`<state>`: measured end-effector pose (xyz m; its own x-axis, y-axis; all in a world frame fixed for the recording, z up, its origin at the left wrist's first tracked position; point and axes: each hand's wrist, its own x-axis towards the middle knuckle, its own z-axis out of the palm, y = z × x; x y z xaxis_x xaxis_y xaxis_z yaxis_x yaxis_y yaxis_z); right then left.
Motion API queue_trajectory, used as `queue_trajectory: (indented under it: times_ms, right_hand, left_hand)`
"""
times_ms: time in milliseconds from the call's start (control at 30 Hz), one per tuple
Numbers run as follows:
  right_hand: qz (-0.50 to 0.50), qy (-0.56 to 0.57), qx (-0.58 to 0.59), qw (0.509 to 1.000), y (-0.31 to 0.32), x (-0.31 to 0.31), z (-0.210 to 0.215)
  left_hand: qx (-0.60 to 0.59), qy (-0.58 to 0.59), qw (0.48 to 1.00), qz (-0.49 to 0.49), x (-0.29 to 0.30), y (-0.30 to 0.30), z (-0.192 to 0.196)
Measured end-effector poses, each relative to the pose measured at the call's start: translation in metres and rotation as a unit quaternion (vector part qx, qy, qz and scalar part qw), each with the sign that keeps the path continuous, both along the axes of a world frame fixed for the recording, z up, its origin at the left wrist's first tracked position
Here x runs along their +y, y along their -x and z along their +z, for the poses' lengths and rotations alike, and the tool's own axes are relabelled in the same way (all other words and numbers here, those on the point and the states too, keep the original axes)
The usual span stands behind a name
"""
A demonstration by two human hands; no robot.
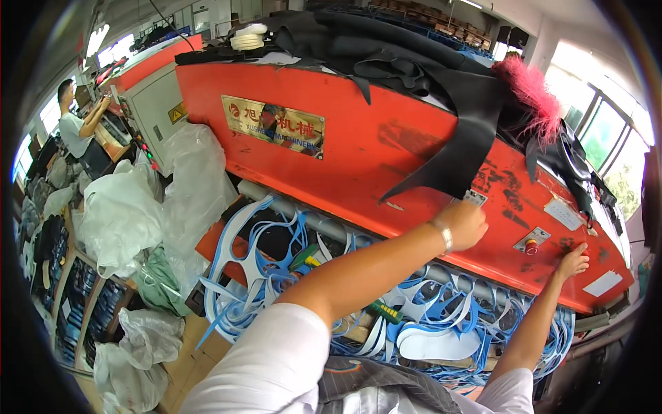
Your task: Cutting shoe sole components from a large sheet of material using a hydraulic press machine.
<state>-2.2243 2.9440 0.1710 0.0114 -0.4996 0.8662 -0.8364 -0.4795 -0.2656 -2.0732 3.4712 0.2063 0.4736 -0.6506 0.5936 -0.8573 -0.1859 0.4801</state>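
Observation:
My left hand [463, 224] is curled closed at a small metal plate [475, 197] on the front of a red machine [331, 152]; whatever its fingers touch is hidden. A pale band circles that wrist. My right hand [572, 262] rests against the machine's front, fingers stretched out, just right of a red push button [531, 246]. Below my arms lies a tangle of blue and white foam sheet scraps [258, 241] with cut-out openings. Among them is a white sole-shaped piece [438, 343] edged in blue. A green and yellow tool-like piece [385, 310] shows under my left forearm.
Black sheet material [455, 131] drapes over the machine's top, beside a pink fluffy bundle [527, 93] and a stack of cream rolls [249, 37]. Plastic bags [121, 217] and a divided rack [89, 310] stand at left. A person [76, 124] works beyond them.

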Motion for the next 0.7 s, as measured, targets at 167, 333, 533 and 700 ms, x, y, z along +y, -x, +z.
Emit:
queue_trajectory:
  times_ms: [167,333,533,700]
  right_hand:
    - [0.000,0.141,0.013,0.990,0.017,-0.011,-0.022]
    - [-0.048,0.142,0.107,0.983,0.021,-0.023,-0.022]
    - [0.164,0.038,-0.150,0.974,-0.005,0.115,0.016]
    - [0.573,0.077,-0.281,0.766,-0.053,0.372,0.085]
  left_hand:
    - [0.145,-0.122,0.981,0.034,0.108,0.056,-0.078]
    - [0.202,-0.247,0.939,0.129,0.200,0.109,-0.133]
    - [0.115,-0.288,0.935,0.173,0.206,0.144,-0.171]
    - [0.107,-0.222,0.942,0.227,0.203,0.148,-0.170]
